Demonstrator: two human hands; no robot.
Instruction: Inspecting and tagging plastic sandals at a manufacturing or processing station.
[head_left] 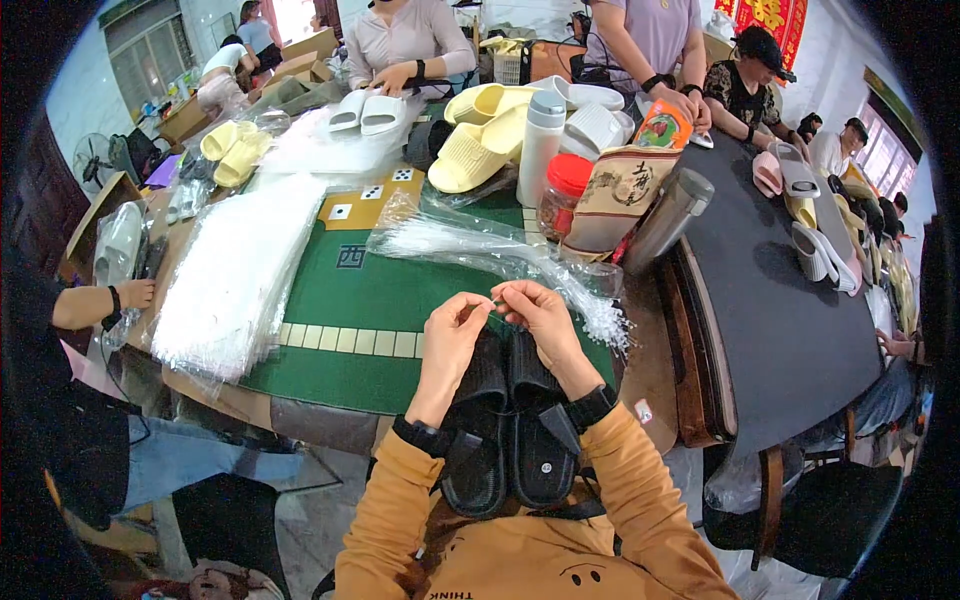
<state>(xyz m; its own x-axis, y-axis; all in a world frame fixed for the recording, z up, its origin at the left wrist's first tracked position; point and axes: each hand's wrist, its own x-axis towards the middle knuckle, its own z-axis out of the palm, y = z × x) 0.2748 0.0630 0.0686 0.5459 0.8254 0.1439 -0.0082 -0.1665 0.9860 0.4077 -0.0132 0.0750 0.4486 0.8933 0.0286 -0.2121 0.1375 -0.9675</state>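
Well left of the fingers, a co-worker's hand (pixel 137 293) with a dark wristband reaches to the counter (pixel 330 287), which has a green top. Nearer, still left of the fingers, lies a thick stack of clear plastic bags (pixel 232 275). Beyond that stack, away from the fingers, sit yellow slippers (pixel 237 152) and a pair of white slippers (pixel 366 112).

The left hand (pixel 452 338) has its thumb and forefinger pinched narrowly together. Right below the fingers, toward the person's body, is a pair of black slippers (pixel 545 455), side by side. The right hand (pixel 543 322) is pinched the same way, its tips nearly meeting the left's; whatever may be between them is too small to tell.

Just past the fingers, a clear bag of thin white strands (pixel 470 240) runs slantwise, its end spilling to their right. Farther beyond and rightward stand a pale bottle (pixel 540 150), a red-lidded jar (pixel 566 190), a brown pouch (pixel 615 205) and a tilted metal flask (pixel 672 218). Well right of the fingers, a dark tabletop (pixel 770 350) carries more slippers (pixel 815 255).
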